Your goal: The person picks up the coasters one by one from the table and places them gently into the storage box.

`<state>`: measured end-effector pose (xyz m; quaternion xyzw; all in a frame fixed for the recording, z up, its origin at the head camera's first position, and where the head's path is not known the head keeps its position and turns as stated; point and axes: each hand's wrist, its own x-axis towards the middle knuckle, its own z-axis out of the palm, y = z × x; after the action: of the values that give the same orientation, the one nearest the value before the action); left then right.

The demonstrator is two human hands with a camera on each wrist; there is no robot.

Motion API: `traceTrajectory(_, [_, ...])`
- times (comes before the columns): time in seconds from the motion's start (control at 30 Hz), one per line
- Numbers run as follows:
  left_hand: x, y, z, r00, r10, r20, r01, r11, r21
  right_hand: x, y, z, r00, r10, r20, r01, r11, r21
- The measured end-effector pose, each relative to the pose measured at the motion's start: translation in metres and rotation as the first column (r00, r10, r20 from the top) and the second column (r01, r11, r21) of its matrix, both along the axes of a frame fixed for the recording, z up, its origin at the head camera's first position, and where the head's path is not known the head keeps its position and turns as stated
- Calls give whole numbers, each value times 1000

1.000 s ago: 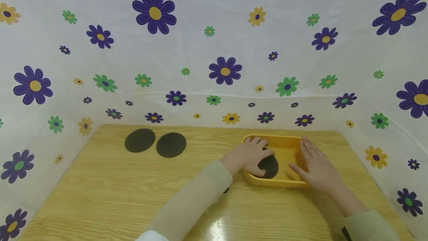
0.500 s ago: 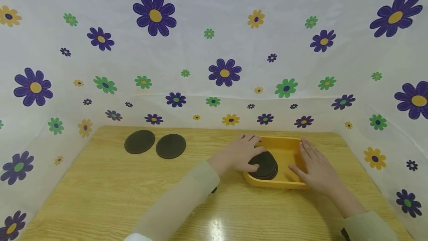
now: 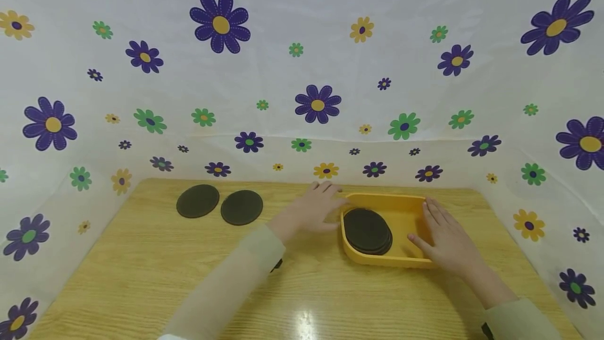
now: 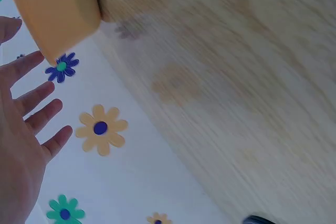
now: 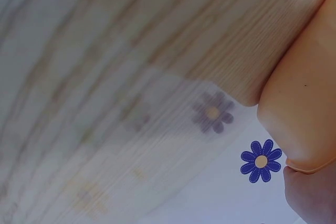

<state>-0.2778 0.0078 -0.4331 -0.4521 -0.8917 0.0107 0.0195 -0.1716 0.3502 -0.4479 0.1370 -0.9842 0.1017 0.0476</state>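
Observation:
A stack of dark round coasters point(image 3: 367, 230) lies against the left end inside a yellow tray point(image 3: 391, 261). My left hand point(image 3: 309, 211) hovers just outside the tray's left end, fingers spread and holding nothing. In the left wrist view the same hand point(image 4: 26, 108) appears beside the tray's outer wall point(image 4: 58, 9). My right hand point(image 3: 450, 240) rests along the tray's right end with its fingers straight and the thumb reaching over the inside. Only a bit of that hand point(image 5: 312, 195) shows at the tray rim in the right wrist view.
Two more dark round coasters, a left one point(image 3: 197, 201) and a right one point(image 3: 241, 207), lie flat at the back left of the wooden table point(image 3: 189, 256). A white cloth with printed flowers point(image 3: 264, 67) hangs behind the table and along both sides.
My left hand has let go of the coaster stack and moved left out of the tray, uncovering the stack. The right hand has stayed at the tray's right end.

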Motion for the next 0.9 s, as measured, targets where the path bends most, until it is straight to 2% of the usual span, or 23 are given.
traceTrajectory(0.13, [-3, -16, -7, 999, 39, 21, -39, 999, 0, 0, 0, 0, 1000, -4, 5, 4, 1000, -7])
traceTrajectory(0.33, [-5, -41, -14, 997, 79, 15, -79, 997, 9, 1, 0, -1, 1000, -4, -2, 4, 1000, -7])
traceTrajectory(0.57, [-4, -73, -25, 985, 145, 92, -149, 988, 45, -1, 0, 0, 1000, -11, 19, 11, 1000, 6])
traceTrajectory(0.9, [-1, -108, -37, 970, 227, 89, -233, 971, 54, 0, 1, -1, 1000, -2, 1, 2, 1000, -6])
